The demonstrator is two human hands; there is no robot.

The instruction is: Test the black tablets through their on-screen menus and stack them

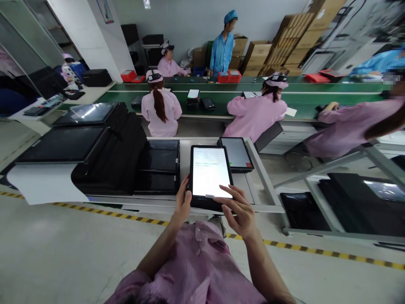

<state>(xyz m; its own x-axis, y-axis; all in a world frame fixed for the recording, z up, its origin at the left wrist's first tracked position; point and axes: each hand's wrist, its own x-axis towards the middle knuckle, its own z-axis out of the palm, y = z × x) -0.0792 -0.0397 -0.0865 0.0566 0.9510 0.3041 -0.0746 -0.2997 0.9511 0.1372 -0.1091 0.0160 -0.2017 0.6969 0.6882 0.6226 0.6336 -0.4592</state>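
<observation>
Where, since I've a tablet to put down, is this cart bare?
Bare cart top shows between the grey-screened tablet, right hand and right rail; a thin strip lies left of the white-screened tablet. Black stacks crowd the left.

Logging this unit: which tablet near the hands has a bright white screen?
The tablet the left hand touches, right hand over its screen; the grey-screened tablet lies behind, to the right.

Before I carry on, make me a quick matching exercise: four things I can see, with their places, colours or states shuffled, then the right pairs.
1. Foreground tablet
2. Left hand
3. Right hand
4. Floor tape

A. At the tablet's left edge
B. Yellow and dark stripes
C. Mostly white, lit display
D. Over the tablet's lower right

Pairs: 1-C, 2-A, 3-D, 4-B
</observation>
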